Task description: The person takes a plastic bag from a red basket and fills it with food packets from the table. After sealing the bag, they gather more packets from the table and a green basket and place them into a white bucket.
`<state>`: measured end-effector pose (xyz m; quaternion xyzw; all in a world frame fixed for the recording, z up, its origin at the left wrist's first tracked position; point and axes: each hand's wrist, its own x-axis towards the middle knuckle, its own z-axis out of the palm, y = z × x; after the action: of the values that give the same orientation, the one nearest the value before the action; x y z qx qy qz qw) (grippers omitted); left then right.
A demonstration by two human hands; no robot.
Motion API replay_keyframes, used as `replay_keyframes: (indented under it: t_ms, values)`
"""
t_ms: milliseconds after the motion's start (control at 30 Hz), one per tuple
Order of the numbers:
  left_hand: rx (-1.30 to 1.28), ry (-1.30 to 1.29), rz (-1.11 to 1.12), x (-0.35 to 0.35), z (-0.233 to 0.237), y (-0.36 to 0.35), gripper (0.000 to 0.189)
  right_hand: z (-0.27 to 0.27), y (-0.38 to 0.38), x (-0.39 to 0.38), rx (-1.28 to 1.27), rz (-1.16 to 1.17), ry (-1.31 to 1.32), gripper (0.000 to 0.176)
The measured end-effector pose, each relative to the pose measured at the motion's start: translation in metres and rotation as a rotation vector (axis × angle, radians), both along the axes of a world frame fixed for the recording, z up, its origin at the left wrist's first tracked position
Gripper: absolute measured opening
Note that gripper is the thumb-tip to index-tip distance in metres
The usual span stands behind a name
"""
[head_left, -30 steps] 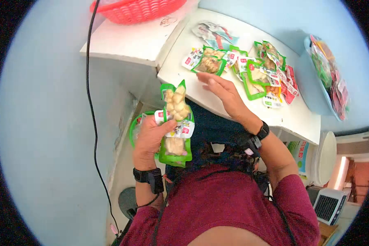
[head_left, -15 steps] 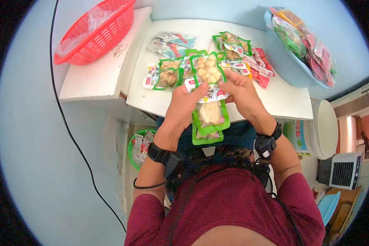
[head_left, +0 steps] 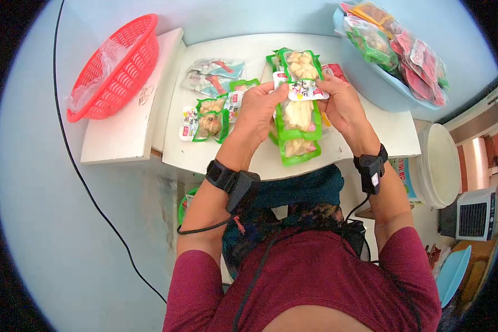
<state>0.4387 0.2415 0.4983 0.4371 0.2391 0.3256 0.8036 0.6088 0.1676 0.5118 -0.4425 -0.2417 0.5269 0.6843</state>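
Note:
Between my two hands is a fanned bunch of green-edged clear food packets, with pale chunks showing in the top packet. My left hand pinches its left edge, and my right hand grips the right edge, fingers partly hidden behind. Below it overlap a second packet and a lower packet, both green-bordered. On the white table, left of my left hand, lie more green-edged packets. Behind them are blue-and-clear packets. A red packet peeks out behind my right hand.
A red plastic basket with clear bags stands on a raised white surface at left. At the back right, a light blue basin is heaped with packets. A white bucket stands at right. A black cable hangs along the left.
Both hands have moved slightly up and right in view with the packets, now covering the back-right pile. The held packets are more upright and over the table. The view has shifted a little.

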Motion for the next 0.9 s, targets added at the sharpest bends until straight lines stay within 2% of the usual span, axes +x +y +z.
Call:
replay_keyframes:
  t_ms: [133, 333, 433, 567, 667, 800, 900]
  values:
    - [0.063, 0.085, 0.066, 0.004, -0.001, 0.000, 0.028, -0.005, 0.005, 0.013, -0.009, -0.051, -0.024, 0.036]
    - [0.128, 0.204, 0.175, 0.011, -0.006, 0.000, 0.025, 0.002, 0.004, 0.016, -0.086, -0.012, -0.049, 0.031]
    - [0.203, 0.235, 0.227, 0.006, -0.005, -0.001, 0.022, -0.010, 0.008, 0.031, -0.066, -0.092, -0.137, 0.031]
    - [0.284, 0.255, 0.360, -0.014, -0.011, 0.011, 0.025, -0.022, 0.014, 0.050, -0.026, -0.273, -0.120, 0.034]
    - [0.208, 0.107, 0.433, -0.027, -0.024, 0.036, 0.027, -0.021, 0.011, 0.055, -0.059, -0.369, -0.139, 0.033]
    - [0.207, 0.153, 0.466, -0.032, -0.004, 0.044, 0.047, -0.034, 0.007, 0.066, -0.042, -0.363, -0.179, 0.036]
    - [0.350, 0.381, 0.542, -0.030, -0.002, 0.066, 0.057, -0.041, 0.001, 0.072, -0.113, -0.294, -0.286, 0.040]
